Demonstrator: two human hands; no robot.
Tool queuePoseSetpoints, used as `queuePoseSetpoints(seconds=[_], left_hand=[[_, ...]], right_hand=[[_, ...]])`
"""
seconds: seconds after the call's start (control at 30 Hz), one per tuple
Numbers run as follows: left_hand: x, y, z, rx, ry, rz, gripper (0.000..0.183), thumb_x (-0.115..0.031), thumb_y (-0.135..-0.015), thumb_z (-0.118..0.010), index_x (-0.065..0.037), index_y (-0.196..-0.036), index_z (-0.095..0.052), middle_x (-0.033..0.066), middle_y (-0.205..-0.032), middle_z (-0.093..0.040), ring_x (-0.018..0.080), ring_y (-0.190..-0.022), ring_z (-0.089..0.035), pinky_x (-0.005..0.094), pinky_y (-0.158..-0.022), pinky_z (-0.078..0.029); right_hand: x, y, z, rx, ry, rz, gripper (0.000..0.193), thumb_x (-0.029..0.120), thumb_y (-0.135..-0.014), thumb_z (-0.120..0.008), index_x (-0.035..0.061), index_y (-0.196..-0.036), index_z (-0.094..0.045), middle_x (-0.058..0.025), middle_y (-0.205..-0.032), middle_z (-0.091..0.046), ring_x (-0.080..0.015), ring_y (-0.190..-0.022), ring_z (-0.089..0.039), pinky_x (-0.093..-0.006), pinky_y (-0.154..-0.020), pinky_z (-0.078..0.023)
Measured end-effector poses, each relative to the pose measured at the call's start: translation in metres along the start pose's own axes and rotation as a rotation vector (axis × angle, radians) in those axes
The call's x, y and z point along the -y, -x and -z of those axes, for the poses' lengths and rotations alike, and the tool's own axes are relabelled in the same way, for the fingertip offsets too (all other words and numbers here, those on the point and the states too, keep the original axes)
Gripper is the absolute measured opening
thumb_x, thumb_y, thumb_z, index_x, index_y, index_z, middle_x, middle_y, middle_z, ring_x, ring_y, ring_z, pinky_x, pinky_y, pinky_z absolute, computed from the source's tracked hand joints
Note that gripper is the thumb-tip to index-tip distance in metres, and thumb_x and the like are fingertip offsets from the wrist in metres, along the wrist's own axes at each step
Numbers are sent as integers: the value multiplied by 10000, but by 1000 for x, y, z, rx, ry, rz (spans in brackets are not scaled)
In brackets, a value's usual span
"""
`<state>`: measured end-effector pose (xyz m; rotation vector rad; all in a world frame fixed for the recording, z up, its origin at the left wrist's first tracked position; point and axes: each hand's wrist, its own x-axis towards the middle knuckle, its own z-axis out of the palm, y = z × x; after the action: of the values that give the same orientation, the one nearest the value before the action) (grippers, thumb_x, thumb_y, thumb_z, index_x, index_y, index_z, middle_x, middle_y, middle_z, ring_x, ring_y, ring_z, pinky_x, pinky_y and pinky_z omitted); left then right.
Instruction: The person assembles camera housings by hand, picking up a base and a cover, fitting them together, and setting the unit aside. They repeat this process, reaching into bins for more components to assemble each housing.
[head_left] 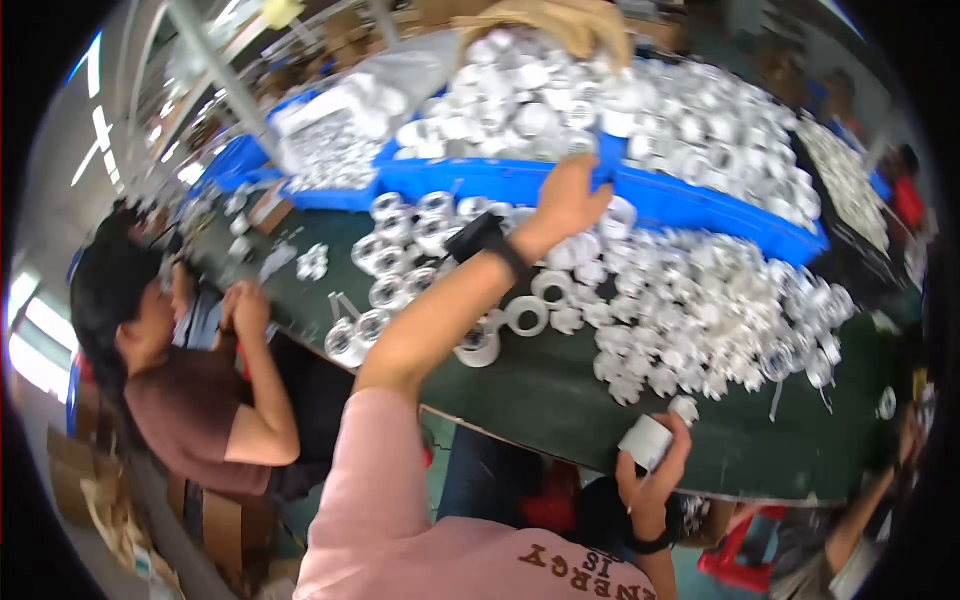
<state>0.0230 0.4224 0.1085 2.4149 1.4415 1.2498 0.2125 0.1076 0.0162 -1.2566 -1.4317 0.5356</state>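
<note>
Grip, right hand [655, 478]: part-way closed, thumb on one side and fingers on the other, grasping a white cylinder [646, 443]
White cylinder: between the thumb and fingers of that grip, tilted, over the near edge of the green tabletop [520, 408]
Right arm's pose: forearm coming up from the lower edge, black wristband [652, 543] just below the hand
Small white lobed piece [685, 408]: just beyond the right fingertips; whether they touch it cannot be told
Grip, left hand [577, 195]: at the front wall of a blue bin [700, 212], back of the hand upward; fingertips unclear, so I cannot tell whether it is clenched, released or grasping a part
Left arm's pose: stretched far forward and across, pink sleeve [375, 470] behind, black watch [478, 238] at the wrist
White parts in the bin [515, 105]: heaped just beyond the left hand
White ring [527, 316]: on the tabletop, nearer the body than the left hand
White lobed pieces [690, 310]: piled ahead of the right grip, to the right of the left hand
Co-worker [195, 410]: well left of both hands, seated at the same table
</note>
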Motion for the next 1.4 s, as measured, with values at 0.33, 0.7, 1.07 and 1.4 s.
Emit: queuePoseSetpoints(seconds=[0.33, 0.7, 1.07, 1.4], left_hand=[[72, -95, -32, 181, -571, 395, 288, -243, -682, -669, -75, -911, -719, 165, -933, -702, 319, -879, -689, 410, -766, -546], [47, -100, 17, -179, -263, 203, 355, -91, -716, -641, 99, -993, -526, 326, -880, -628, 423, -866, -651, 478, -749, -527], [-114, 143, 108, 245, 535, 309, 601, 140, -702, -399, -44, -1272, -340, 204, -953, -568, 386, -935, -598, 369, -814, -465], [-147, 261, 102, 272, 979, 513, 635, 50, -798, -547, -44, -1389, -335, 108, -1192, -539, 165, -1049, -557, 308, -870, -469]], right_hand=[[-7, -5, -1, -6, 272, 111, 678, 261, -805, -653, -60, -1343, -394, -245, -1269, -432, -386, -1131, -467, -448, -969, -381], [-3, -8, -10, -66, 68, 30, 616, 178, -781, -611, -58, -1316, -416, -241, -1252, -438, -361, -1125, -476, -447, -965, -381], [-3, 3, 9, 68, -199, -57, 577, 7, -802, -547, -37, -1349, -370, -197, -1352, -422, -298, -1222, -451, -407, -1026, -370], [70, 14, 8, 232, 39, 150, 604, 228, -803, -638, -95, -1275, -445, -218, -1194, -452, -321, -1064, -500, -409, -926, -415]])
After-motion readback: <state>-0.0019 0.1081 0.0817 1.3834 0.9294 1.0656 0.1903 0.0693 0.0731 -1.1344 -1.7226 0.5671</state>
